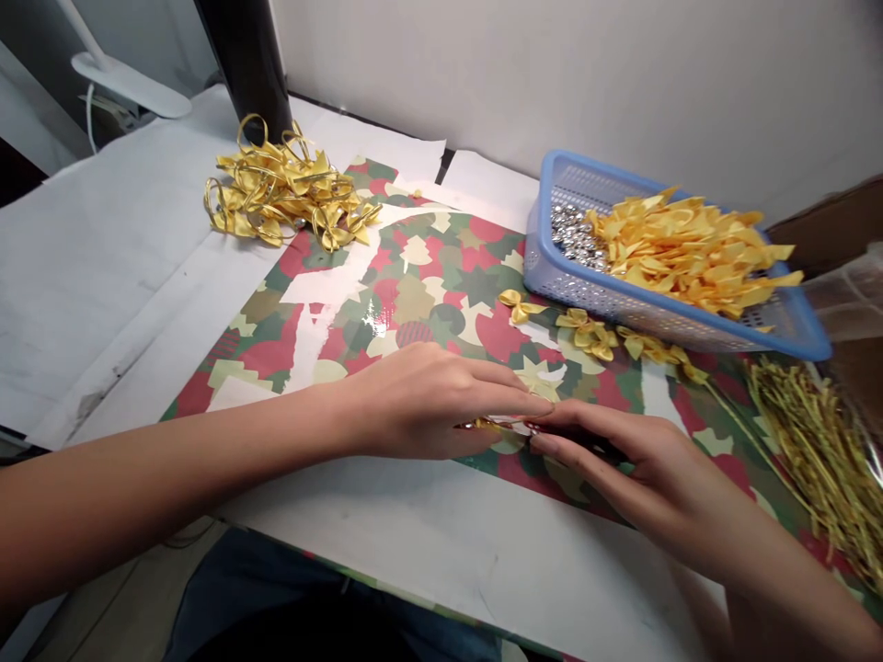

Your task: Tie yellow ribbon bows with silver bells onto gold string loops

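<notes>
white stand, perhaps a lamp's point(131, 85) | black column point(246, 69) | pale wall point(441, 74)

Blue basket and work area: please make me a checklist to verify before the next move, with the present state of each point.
Yellow bows in the blue basket: ok, a large heap.
Silver beads in it: ok, at its left end.
Patterned sheet intact: not ok, torn white patches show.
Gold cords available: ok, bunched at the right.
Left hand and right hand together: ok, fingertips close.
Grip on the gold piece between them: cannot tell, fingers hide it.
</notes>
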{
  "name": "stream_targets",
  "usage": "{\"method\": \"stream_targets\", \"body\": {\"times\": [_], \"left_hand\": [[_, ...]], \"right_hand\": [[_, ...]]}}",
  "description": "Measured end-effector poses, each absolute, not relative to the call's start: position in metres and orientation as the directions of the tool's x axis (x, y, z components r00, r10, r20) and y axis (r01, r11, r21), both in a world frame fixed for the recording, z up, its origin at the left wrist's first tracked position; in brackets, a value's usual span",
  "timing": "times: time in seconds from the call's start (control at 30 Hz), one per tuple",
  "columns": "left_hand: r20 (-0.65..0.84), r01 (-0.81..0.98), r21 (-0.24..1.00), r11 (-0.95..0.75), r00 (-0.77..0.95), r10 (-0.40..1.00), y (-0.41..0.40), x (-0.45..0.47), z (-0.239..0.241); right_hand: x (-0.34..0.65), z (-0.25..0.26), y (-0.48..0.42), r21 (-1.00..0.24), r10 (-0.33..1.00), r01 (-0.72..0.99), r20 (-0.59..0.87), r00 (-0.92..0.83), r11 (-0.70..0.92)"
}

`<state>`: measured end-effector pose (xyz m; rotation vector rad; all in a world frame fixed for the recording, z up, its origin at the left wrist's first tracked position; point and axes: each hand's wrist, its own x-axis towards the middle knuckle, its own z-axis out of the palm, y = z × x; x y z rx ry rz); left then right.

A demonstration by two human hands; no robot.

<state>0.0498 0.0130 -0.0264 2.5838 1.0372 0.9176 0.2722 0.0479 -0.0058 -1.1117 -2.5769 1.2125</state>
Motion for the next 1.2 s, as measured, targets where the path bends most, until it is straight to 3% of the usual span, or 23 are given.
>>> {"method": "stream_targets", "body": {"times": [0.83, 1.0, 1.2], "left_hand": [[0.456, 0.542, 0.416, -0.73, 0.57, 0.684, 0.012, 0.049, -0.026], [0.43, 0.55, 0.432, -0.715, 0.571, 0.699, 0.012, 0.048, -0.023], [0.5, 0.495, 0.467, -0.732, 0.535, 0.681, 0.013, 0.047, -0.013]], "right_hand": [[0.276, -0.006, 0.05, -0.689, 0.647, 0.535, -0.126, -0.752, 0.488], [0.291, -0.002, 0.058, -0.681, 0.688, 0.589, -0.172, -0.706, 0.435], [0.308, -0.006, 0.071, -0.665, 0.757, 0.639, -0.168, -0.631, 0.385]]}}
